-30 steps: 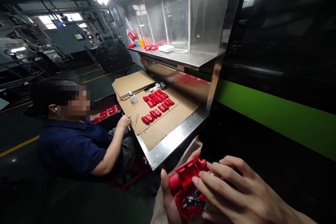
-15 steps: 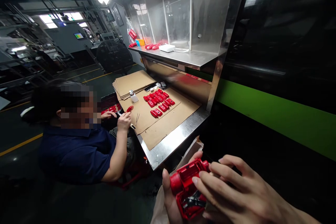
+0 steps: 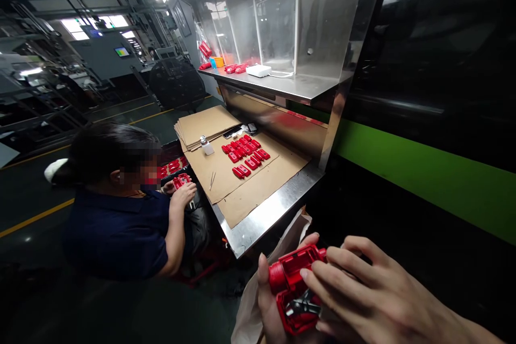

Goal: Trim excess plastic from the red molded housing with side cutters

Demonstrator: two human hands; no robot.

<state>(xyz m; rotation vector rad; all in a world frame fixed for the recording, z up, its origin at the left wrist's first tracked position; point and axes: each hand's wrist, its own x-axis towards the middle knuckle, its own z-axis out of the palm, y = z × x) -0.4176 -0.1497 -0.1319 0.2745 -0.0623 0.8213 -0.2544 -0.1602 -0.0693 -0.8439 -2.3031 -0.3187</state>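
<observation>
At the lower right, my left hand (image 3: 266,301) cups a red plastic housing (image 3: 296,264) from beneath, its thumb upright along the left side. The housing lies opened out, with a ribbed round end, a long hollow and a second hollow below. In that lower hollow sits a shiny black part (image 3: 300,305), partly covered by fingers. My right hand (image 3: 363,290) reaches over from the right. Its fingertips grip the housing's right end and press along its edge. The palm of my left hand is mostly hidden behind the housing.
A co-worker (image 3: 121,226) sits at the left, holding a red part (image 3: 182,180). Before them stands a metal-edged table (image 3: 274,220) bearing cardboard, rows of red parts (image 3: 242,149), tweezers (image 3: 212,180) and a small bottle (image 3: 207,146). A pale bag (image 3: 248,306) hangs beside my left hand.
My hands and the housing have shifted slightly right in view, keeping their hold. The co-worker's raised hand has come down to the lap, and a red part is now between both their hands.
</observation>
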